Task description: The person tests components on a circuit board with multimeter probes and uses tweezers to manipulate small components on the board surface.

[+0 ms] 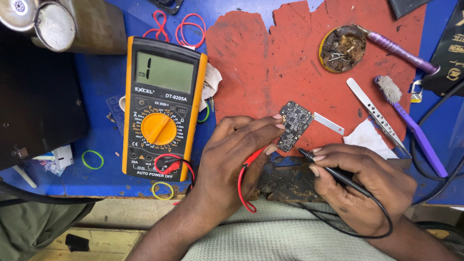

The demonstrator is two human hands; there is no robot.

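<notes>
My left hand [232,154] pinches a small dark circuit board [294,124] by its left edge and also carries the red test probe [252,162], whose red lead loops down under the palm. A thin metal strip [328,123] sticks out from the board's right side. My right hand [360,186] holds the black test probe [328,169] like a pen, its tip just below the board's lower corner. Both leads run to a yellow-cased digital multimeter [162,108] lying to the left on the blue mat.
A worn red mat [270,63] lies under the board. On it and to the right are a round tin of residue [344,48], metal tweezers [377,116], a purple brush [411,125], a purple-handled tool [401,50] and a white tissue [368,137]. Rubber bands are scattered around the meter.
</notes>
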